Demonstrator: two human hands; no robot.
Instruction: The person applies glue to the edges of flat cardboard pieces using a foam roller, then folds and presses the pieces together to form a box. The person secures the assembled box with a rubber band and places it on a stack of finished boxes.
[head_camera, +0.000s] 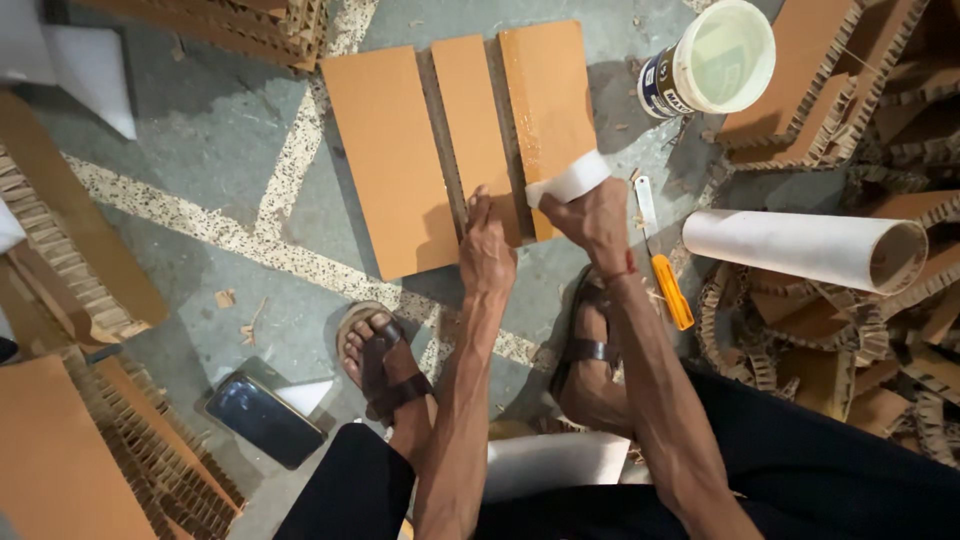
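Observation:
Three orange-brown cardboard boards lie side by side on the floor: a wide one (392, 160), a narrow middle one (474, 120) and a right one (548, 100). My left hand (485, 250) presses flat on the near end of the middle board. My right hand (592, 222) grips a folded white strip (570, 180) and holds it against the near end of the right board, whose surface looks wet and shiny there.
A white bucket (715, 55) of pale liquid stands at the back right. A yellow-handled knife (668, 280) and a white tube (800, 248) lie to the right. Honeycomb cardboard scraps (850, 350) pile up at right and left. A dark phone (262, 418) rests by my sandalled foot (378, 355).

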